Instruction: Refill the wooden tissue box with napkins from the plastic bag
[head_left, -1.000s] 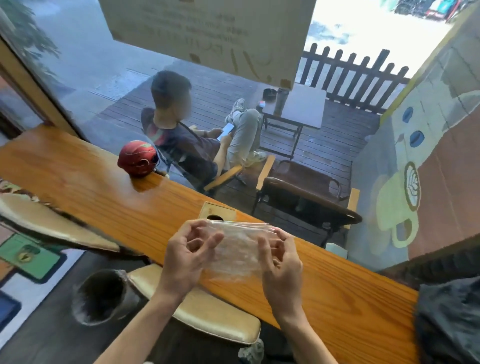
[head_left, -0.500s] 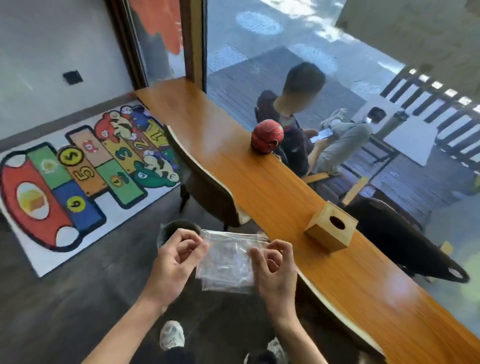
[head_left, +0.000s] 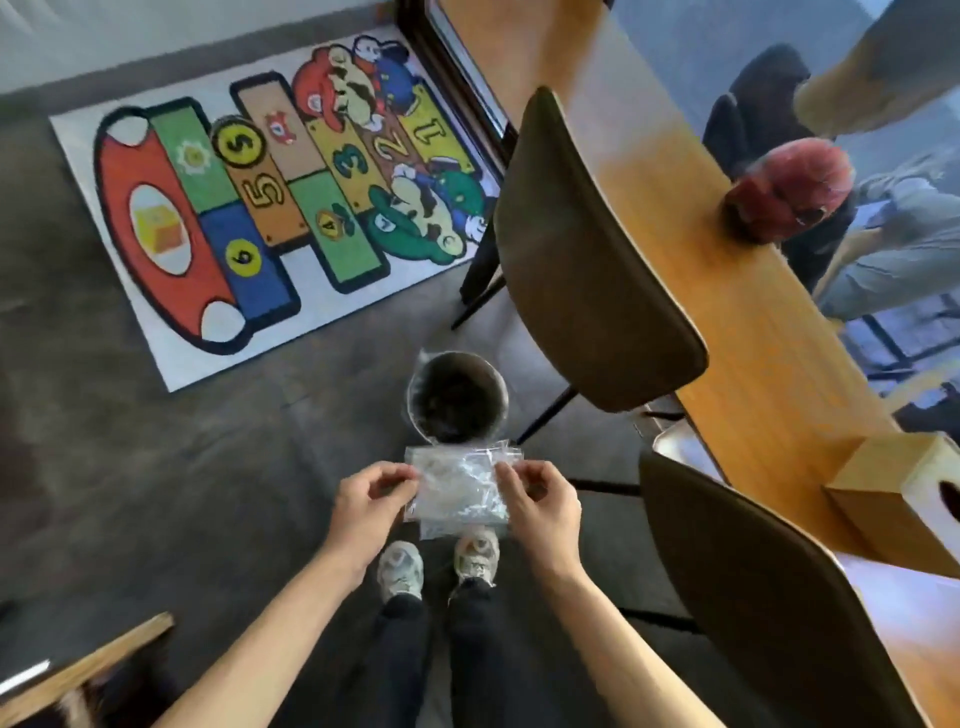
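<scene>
Late stage by the look of it: plastic bag (head_left: 457, 486) looks flat and near empty, crinkly clear film, held over the floor just short of a round dark bin (head_left: 456, 397). Left hand (head_left: 371, 506) pinches its left edge, right hand (head_left: 540, 501) pinches the right, fingers curled. Wooden tissue box (head_left: 893, 493), pale, square-edged, dark hole in one face, sits on the glossy wood counter (head_left: 727, 291), well apart. Whether it's refilled can't be told. Probably left: bin the bag.
</scene>
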